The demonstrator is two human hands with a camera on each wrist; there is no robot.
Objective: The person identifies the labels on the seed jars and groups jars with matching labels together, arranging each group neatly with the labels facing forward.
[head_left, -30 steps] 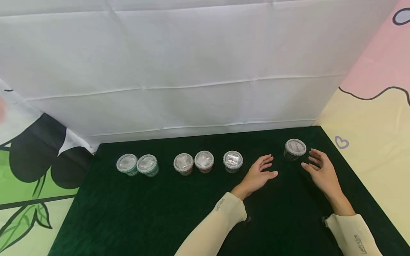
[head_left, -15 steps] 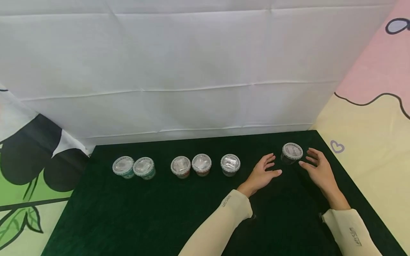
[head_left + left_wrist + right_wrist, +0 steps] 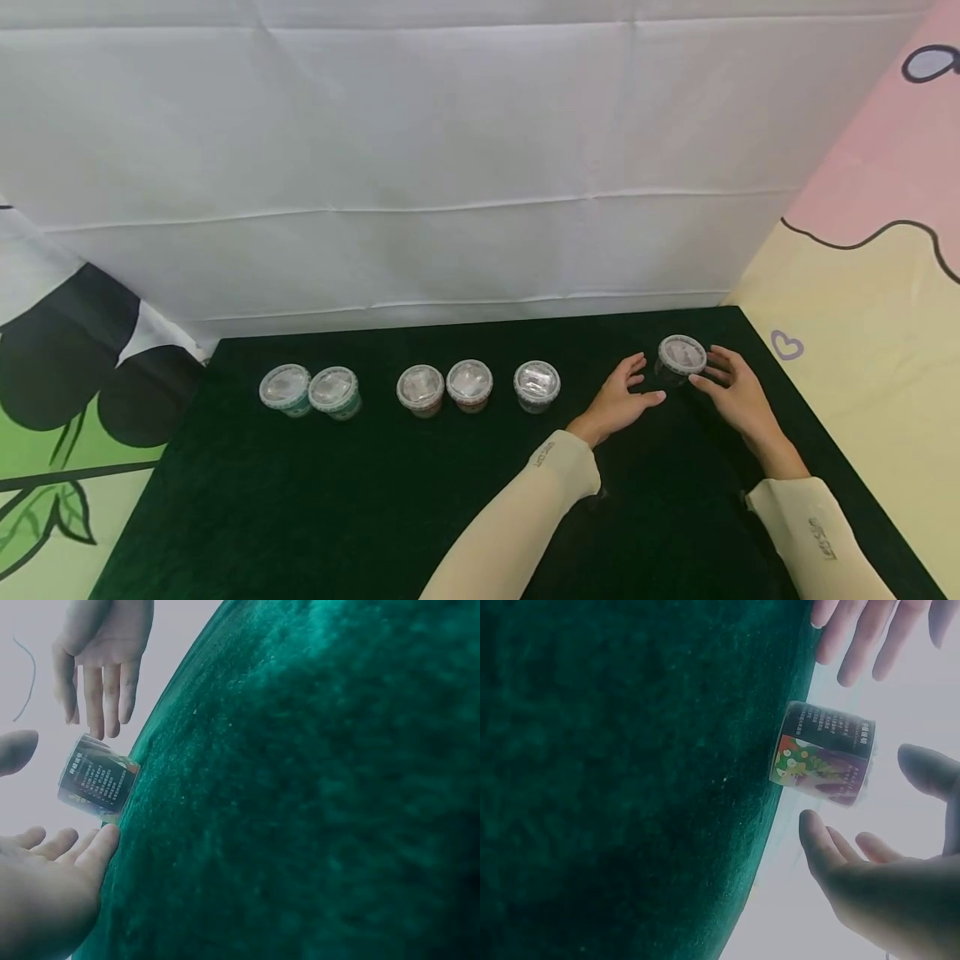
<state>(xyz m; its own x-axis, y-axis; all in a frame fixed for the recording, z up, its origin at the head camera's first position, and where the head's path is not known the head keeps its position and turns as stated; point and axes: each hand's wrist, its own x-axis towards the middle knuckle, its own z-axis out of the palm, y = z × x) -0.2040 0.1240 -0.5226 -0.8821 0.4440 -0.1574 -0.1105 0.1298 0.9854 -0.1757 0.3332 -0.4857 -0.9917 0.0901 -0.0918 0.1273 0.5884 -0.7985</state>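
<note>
A small lidded tub (image 3: 682, 356) with a dark printed label stands at the far right of the green cloth. My right hand (image 3: 738, 396) is spread close along its right side, thumb in front. To the tub's left, my left hand (image 3: 618, 400) reaches with fingers apart and holds nothing. The right wrist view shows the tub (image 3: 823, 754) upright, its label dark with a colourful picture, between both hands. Gaps show between the left hand (image 3: 56, 870) and the tub (image 3: 97, 776) in the left wrist view.
Left of my hands, a similar tub (image 3: 537, 386) stands alone. Further left are two tubs with reddish contents, one of them a tub (image 3: 420, 390), then two teal ones, one a tub (image 3: 334, 392). A white cloth backdrop (image 3: 450, 250) rises behind the table.
The left hand has moved right toward the tub. My right hand has come in closer on its right side. The view has shifted slightly; the tubs keep their places.
</note>
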